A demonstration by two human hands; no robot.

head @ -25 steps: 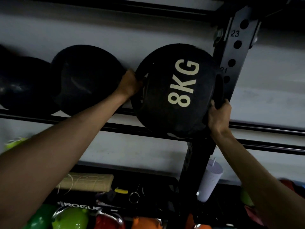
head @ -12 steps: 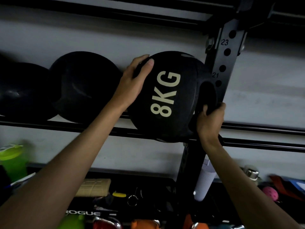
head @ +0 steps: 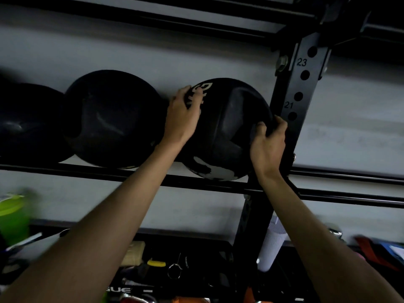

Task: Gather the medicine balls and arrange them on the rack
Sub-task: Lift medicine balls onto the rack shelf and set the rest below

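A black 8KG medicine ball (head: 227,132) with recessed grips rests on the rack's two horizontal rails (head: 196,182), just left of the perforated upright (head: 299,90). My left hand (head: 182,119) lies across its upper left, covering part of the white lettering. At the ball's right side my right hand (head: 267,138) grips the handle edge. Two more black medicine balls sit on the rails to the left: one (head: 113,119) touching the held ball, another (head: 28,121) at the frame's left edge.
Below the rails a lower shelf holds a green container (head: 13,217), a white textured cup (head: 271,246), a yellow-handled tool (head: 156,263), a metal clip and coloured kettlebells. A grey wall stands behind the rack. The rails continue bare to the right of the upright.
The 8KG ball has rolled on the rails, so its lettering turned from the front up to the top left. My left hand slid over the lettering; my right hand moved up the handle.
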